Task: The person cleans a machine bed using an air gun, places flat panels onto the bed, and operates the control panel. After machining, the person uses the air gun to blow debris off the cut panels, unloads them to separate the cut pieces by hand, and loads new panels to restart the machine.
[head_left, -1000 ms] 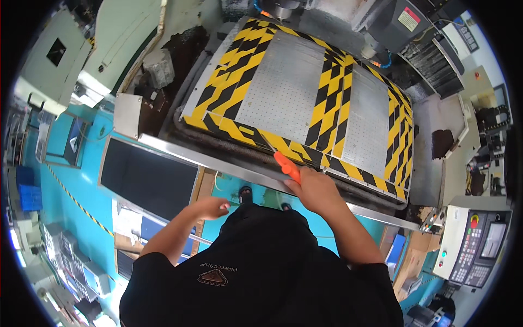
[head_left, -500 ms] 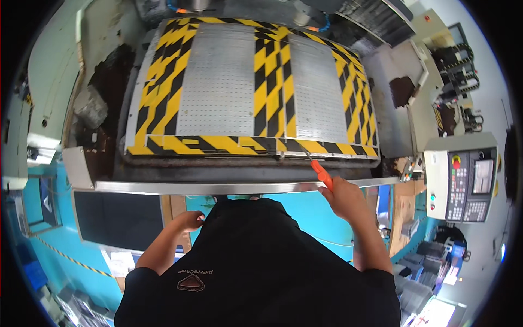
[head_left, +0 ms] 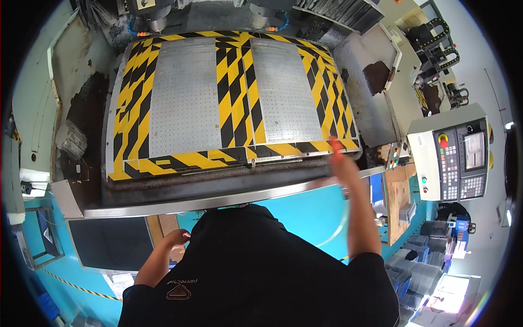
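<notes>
My right hand [head_left: 343, 168], smeared by motion, is wrapped round an orange air blow gun [head_left: 335, 145]. It reaches over the near right corner of a machine bed edged in yellow and black striped tape [head_left: 188, 159]. A pale hose [head_left: 336, 231] curves below my right forearm. Inside the tape lie two grey perforated plates, a left one [head_left: 184, 92] and a right one [head_left: 284, 90]. My left hand [head_left: 177, 238] hangs low beside my black shirt, its fingers loosely curled with nothing visible in them.
A metal rail [head_left: 218, 204] runs along the machine's front, between me and the bed. Two spindle heads, a left one [head_left: 157, 24] and a right one [head_left: 260, 20], hang at the back. To the right stands a control panel [head_left: 427, 158] with buttons and a screen.
My right hand has moved forward and slightly right with the air blow gun, now over the bed's corner. The view has shifted, showing more of the spindles. My left hand stays low.
</notes>
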